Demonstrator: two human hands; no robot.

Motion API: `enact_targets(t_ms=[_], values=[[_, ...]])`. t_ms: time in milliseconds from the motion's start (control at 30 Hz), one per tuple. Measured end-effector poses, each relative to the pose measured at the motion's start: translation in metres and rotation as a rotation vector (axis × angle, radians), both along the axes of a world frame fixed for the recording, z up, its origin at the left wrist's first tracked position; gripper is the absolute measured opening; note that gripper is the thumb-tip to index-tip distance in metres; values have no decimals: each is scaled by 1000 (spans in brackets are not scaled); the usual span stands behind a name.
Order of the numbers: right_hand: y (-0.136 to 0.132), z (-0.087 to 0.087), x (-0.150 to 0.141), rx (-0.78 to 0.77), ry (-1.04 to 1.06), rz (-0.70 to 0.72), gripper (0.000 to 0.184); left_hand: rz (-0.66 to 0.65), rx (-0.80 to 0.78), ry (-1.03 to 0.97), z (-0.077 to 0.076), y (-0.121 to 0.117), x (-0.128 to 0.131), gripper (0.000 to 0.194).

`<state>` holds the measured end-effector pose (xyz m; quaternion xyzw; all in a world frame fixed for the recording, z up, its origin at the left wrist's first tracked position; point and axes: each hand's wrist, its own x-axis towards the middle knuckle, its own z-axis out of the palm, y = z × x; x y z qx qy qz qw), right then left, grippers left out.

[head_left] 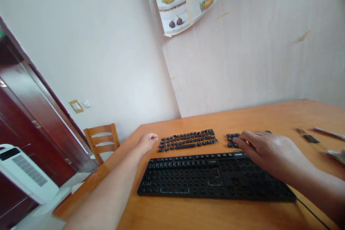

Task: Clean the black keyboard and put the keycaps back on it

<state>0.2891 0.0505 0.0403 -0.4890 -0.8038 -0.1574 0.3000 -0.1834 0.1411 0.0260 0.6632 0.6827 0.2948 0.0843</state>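
A black keyboard (185,178) lies on the wooden table in front of me. Its top row still carries keycaps, while most of the lower rows show bare key sockets. Behind it, loose black keycaps (188,138) are laid out in rows, with a long spacebar (185,146) among them. My left hand (147,143) rests at the left end of these rows, its fingers curled closed; whatever may be inside is hidden. Over the smaller group of keycaps (232,136) at the right, my right hand (260,145) is closed, fingertips pinched at a keycap.
A cable (312,212) runs off the keyboard's right end. Farther right on the table (285,115) lie a small dark object (311,138) and a pen-like stick (329,133). A wooden chair (102,138) and a white appliance (28,172) stand at left. Fruit pictures (188,0) hang on the wall.
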Motion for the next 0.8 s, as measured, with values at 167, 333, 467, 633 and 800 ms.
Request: enact_targets(t_ms=[167,333,467,633,800], values=[[-4,1,0,26,38,57,32,-54,-53,109,-2,22,-1,20],[-8,2,-1,56,60,64,30,-117,-66,221,0,35,0,20],[-10,2,-4,84,69,98,29,-162,-76,307,6,40,0,19],[-9,0,-3,83,70,92,27,-209,-105,382,11,45,-1,20],[-8,-2,-1,84,76,89,25,-240,-136,414,12,49,-4,20]])
